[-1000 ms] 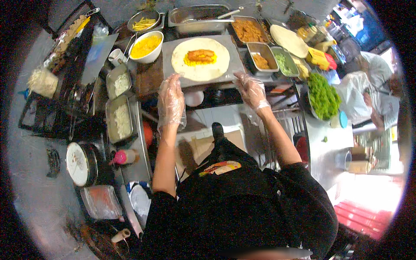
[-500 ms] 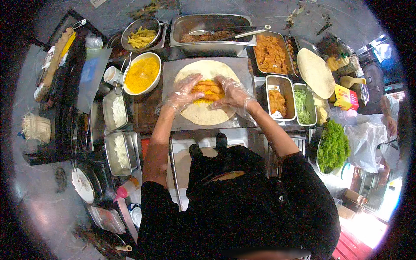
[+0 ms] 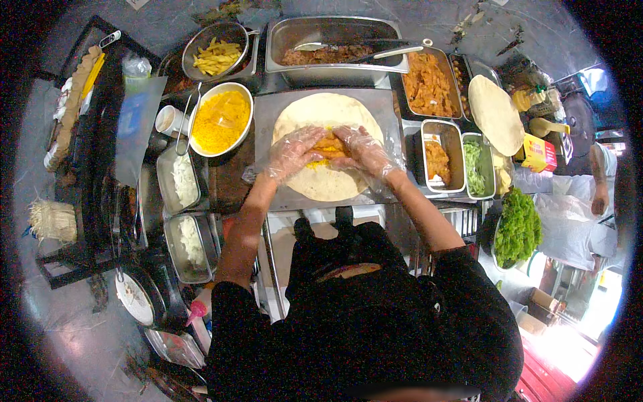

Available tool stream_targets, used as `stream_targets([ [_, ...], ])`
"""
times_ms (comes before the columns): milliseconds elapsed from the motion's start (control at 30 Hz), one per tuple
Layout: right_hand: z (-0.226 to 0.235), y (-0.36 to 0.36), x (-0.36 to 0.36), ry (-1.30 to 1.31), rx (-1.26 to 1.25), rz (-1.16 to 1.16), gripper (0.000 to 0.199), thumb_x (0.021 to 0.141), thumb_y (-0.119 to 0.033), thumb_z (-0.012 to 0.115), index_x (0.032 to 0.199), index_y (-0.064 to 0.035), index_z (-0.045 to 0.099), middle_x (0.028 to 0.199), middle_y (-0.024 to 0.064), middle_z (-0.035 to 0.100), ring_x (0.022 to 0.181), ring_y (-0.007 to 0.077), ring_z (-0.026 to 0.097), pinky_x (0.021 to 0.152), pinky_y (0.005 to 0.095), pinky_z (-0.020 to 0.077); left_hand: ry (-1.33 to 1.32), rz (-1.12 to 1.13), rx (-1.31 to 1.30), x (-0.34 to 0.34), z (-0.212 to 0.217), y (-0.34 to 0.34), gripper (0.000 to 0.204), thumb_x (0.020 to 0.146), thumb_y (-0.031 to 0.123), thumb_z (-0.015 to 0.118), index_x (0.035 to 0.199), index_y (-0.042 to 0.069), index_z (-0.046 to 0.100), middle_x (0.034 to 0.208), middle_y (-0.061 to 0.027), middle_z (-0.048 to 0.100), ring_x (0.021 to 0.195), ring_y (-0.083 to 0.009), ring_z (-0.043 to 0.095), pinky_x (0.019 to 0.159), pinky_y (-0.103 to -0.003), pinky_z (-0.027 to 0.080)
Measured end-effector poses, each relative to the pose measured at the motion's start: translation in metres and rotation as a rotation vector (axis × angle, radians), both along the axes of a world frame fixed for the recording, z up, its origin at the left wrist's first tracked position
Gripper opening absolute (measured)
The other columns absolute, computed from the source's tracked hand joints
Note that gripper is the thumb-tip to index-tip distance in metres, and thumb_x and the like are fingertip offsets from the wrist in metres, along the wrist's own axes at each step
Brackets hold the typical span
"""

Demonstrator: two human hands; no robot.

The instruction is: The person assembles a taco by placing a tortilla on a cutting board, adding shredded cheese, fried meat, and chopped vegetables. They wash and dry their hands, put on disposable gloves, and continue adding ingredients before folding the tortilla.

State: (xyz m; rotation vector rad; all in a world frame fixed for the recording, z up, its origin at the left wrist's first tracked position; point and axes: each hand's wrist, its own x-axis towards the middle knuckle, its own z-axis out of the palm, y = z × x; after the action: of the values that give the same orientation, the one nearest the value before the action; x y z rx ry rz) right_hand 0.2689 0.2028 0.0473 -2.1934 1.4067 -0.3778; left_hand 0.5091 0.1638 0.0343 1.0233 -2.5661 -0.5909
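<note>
A large round flatbread (image 3: pixel 326 185) lies on a grey sheet (image 3: pixel 264 110) in front of me. Across its middle is a heap of orange breaded strips (image 3: pixel 329 143) over yellow rice-like grains (image 3: pixel 317 163). Both hands wear clear, loose plastic gloves. At the heap's left end, my left hand (image 3: pixel 295 151) curls round it, fingers on the far side and thumb on the near side. My right hand (image 3: pixel 365 151) grips the right end in the same way. Their fingers and gloves cover both ends of the heap.
Left are a bowl of yellow grains (image 3: pixel 221 120), a tray of white filling (image 3: pixel 185 181) and a strainer of fries (image 3: pixel 216 57). Beyond stands a deep meat pan (image 3: pixel 328 55) with tongs. Right are trays of orange pieces (image 3: pixel 429 84), another flatbread (image 3: pixel 497 115) and lettuce (image 3: pixel 517 228).
My hands have drawn closer together and squeezed the heap, so less of the strips shows between them. The whole view has shifted slightly.
</note>
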Motion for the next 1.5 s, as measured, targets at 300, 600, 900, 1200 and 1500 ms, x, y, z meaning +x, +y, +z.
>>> stream_targets([
  [300, -0.010, -0.008, -0.005, -0.055, 0.009, 0.090, 0.072, 0.081, -0.049, 0.069, 0.134, -0.0072, 0.044, 0.133, 0.0165, 0.050, 0.132, 0.0323, 0.042, 0.113, 0.0525, 0.0209, 0.190, -0.054, 0.157, -0.002, 0.002, -0.002, 0.055, 0.085, 0.025, 0.068, 0.135, 0.009, 0.052, 0.138, -0.0156, 0.052, 0.132, -0.0336, 0.044, 0.114, -0.043, 0.031],
  [600, 0.090, 0.055, -0.080, -0.115, -0.205, -0.381, 0.032, 0.092, -0.026, 0.058, 0.118, -0.0070, 0.063, 0.112, 0.0160, 0.066, 0.103, 0.0350, 0.063, 0.089, 0.0420, 0.0497, 0.131, -0.003, 0.125, 0.001, 0.023, 0.000, 0.056, 0.081, 0.019, 0.072, 0.132, 0.007, 0.054, 0.140, -0.0154, 0.051, 0.129, -0.0335, 0.047, 0.110, -0.041, 0.036],
  [900, -0.006, 0.129, -0.356, 0.521, 0.122, -0.907, 0.031, 0.086, -0.020, 0.063, 0.115, -0.0093, 0.066, 0.098, 0.0196, 0.069, 0.092, 0.0366, 0.067, 0.079, 0.0445, 0.0518, 0.210, 0.237, 0.098, -0.015, 0.077, 0.030, 0.044, 0.088, 0.011, 0.060, 0.132, 0.004, 0.055, 0.141, -0.0148, 0.051, 0.131, -0.0304, 0.047, 0.110, -0.040, 0.035],
  [1200, -0.034, 0.083, -0.307, 0.442, 0.115, -0.739, 0.034, 0.095, -0.018, 0.039, 0.121, -0.0078, 0.059, 0.119, 0.0196, 0.063, 0.110, 0.0357, 0.060, 0.095, 0.0439, 0.0473, 0.300, 0.411, 0.187, -0.006, 0.071, 0.055, 0.045, 0.088, 0.006, 0.054, 0.132, 0.001, 0.054, 0.140, -0.0160, 0.051, 0.132, -0.0298, 0.045, 0.112, -0.039, 0.031],
  [1500, -0.009, 0.097, -0.331, 0.209, 0.201, -0.848, 0.056, 0.078, -0.024, 0.068, 0.127, -0.0013, 0.056, 0.109, 0.0238, 0.066, 0.096, 0.0359, 0.066, 0.083, 0.0424, 0.0513, 0.412, 0.476, 0.340, -0.002, 0.069, 0.061, 0.044, 0.089, 0.005, 0.054, 0.133, -0.001, 0.053, 0.143, -0.0157, 0.048, 0.133, -0.0257, 0.044, 0.112, -0.036, 0.030],
])
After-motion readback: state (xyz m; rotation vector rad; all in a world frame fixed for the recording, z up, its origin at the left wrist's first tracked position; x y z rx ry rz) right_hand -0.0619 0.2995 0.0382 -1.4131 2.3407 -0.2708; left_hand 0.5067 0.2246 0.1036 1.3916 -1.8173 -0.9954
